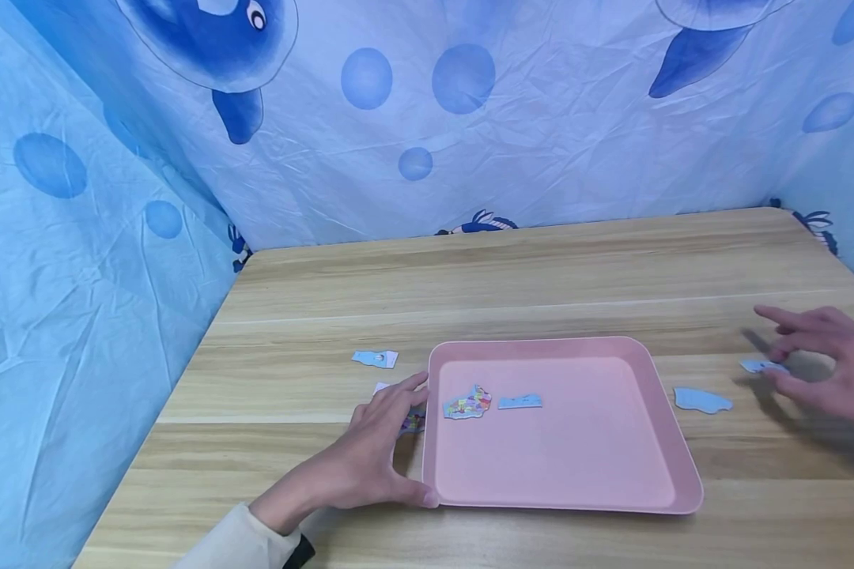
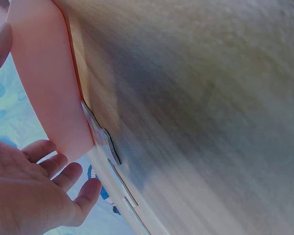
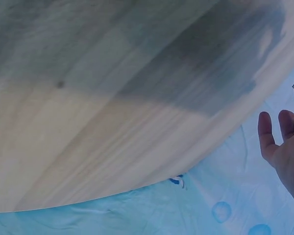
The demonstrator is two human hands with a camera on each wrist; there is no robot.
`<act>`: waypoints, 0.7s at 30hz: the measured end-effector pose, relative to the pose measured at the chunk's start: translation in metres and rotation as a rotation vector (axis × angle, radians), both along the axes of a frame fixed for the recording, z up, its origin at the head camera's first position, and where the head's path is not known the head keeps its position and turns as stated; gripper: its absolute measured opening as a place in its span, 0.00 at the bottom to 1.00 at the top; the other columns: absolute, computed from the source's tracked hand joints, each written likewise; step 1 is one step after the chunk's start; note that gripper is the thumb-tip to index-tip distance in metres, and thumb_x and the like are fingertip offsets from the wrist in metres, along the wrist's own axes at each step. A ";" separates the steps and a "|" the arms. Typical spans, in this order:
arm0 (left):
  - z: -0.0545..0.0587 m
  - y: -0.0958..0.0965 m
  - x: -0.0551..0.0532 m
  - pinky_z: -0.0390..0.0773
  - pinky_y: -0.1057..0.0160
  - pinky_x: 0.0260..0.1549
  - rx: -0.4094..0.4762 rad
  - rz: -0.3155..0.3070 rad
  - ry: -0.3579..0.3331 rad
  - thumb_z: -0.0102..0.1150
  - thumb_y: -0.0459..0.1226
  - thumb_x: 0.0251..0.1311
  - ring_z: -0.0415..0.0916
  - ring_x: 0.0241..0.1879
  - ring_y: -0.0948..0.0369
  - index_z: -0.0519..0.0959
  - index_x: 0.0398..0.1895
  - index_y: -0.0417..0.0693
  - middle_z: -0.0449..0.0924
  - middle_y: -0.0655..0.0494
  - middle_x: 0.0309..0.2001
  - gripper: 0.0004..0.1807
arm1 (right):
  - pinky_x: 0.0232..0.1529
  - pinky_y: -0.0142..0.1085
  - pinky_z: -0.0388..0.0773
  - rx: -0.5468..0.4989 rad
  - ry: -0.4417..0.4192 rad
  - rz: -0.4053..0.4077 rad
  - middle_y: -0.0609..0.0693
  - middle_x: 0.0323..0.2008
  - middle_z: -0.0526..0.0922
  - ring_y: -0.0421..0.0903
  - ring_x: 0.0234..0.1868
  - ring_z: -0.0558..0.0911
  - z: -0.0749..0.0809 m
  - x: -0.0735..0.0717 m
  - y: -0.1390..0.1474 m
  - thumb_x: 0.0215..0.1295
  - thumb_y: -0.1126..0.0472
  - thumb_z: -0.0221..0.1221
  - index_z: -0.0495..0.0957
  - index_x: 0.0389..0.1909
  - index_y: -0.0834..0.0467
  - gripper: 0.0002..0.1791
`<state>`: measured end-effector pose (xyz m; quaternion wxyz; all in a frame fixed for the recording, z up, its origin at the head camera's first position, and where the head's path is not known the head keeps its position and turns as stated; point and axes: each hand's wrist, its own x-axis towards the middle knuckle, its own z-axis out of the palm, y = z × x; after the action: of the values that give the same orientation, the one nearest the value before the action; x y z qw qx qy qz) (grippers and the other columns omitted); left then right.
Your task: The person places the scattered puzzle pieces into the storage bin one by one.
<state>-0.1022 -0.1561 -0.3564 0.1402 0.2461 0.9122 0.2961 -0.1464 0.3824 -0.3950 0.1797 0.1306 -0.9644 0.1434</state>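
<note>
Right of the wide-spread left hand [image 1: 373, 457], two puzzle pieces [image 1: 467, 404] already lie in the tray [image 1: 583, 450], other pieces [image 1: 702, 400] outside, while the right hand [image 1: 831, 362] pinches one blue piece [image 1: 756, 366].

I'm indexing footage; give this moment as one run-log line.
left hand: touches pink tray | right hand: pinches blue piece | inside tray: multicoloured piece, blue strip

No readable text, label, brand, number or sign in any view. Multicoloured piece [image 1: 467, 403] in tray [image 1: 562, 466]: fine print, too small to make out. Blue piece [image 1: 519, 401] beside it: tiny dark marks, unreadable. Far-left piece [image 1: 375, 359] on surface [image 1: 527, 276]: small dark mark, not legible.
</note>
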 end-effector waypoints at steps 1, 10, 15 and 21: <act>0.000 0.000 0.000 0.50 0.41 0.62 -0.001 0.000 0.000 0.77 0.58 0.31 0.43 0.72 0.59 0.57 0.72 0.51 0.44 0.63 0.76 0.61 | 0.43 0.36 0.61 -0.015 0.016 0.013 0.38 0.69 0.64 0.43 0.52 0.68 0.001 0.000 -0.001 0.33 0.66 0.74 0.79 0.20 0.52 0.13; -0.001 0.000 0.000 0.48 0.38 0.63 0.008 0.005 -0.005 0.77 0.58 0.31 0.42 0.73 0.57 0.56 0.72 0.52 0.44 0.64 0.76 0.62 | 0.29 0.21 0.63 -0.093 0.105 0.154 0.14 0.60 0.59 0.14 0.53 0.58 0.013 -0.006 -0.008 0.29 0.69 0.73 0.77 0.19 0.46 0.19; -0.001 0.000 0.000 0.50 0.41 0.62 0.009 0.006 -0.009 0.78 0.57 0.31 0.43 0.72 0.60 0.57 0.72 0.51 0.44 0.64 0.76 0.61 | 0.23 0.24 0.61 -0.089 0.089 0.170 0.17 0.61 0.60 0.12 0.52 0.58 0.020 -0.005 -0.017 0.33 0.70 0.72 0.79 0.21 0.48 0.17; -0.001 0.000 0.000 0.50 0.43 0.62 0.012 0.003 -0.007 0.78 0.57 0.31 0.43 0.72 0.61 0.57 0.71 0.50 0.45 0.63 0.76 0.61 | 0.31 0.17 0.65 -0.111 0.079 0.188 0.26 0.65 0.64 0.10 0.51 0.61 0.028 -0.004 -0.029 0.35 0.69 0.73 0.78 0.22 0.45 0.18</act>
<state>-0.1017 -0.1562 -0.3576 0.1415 0.2445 0.9103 0.3025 -0.1502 0.3531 -0.3674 0.2105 0.2159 -0.9307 0.2073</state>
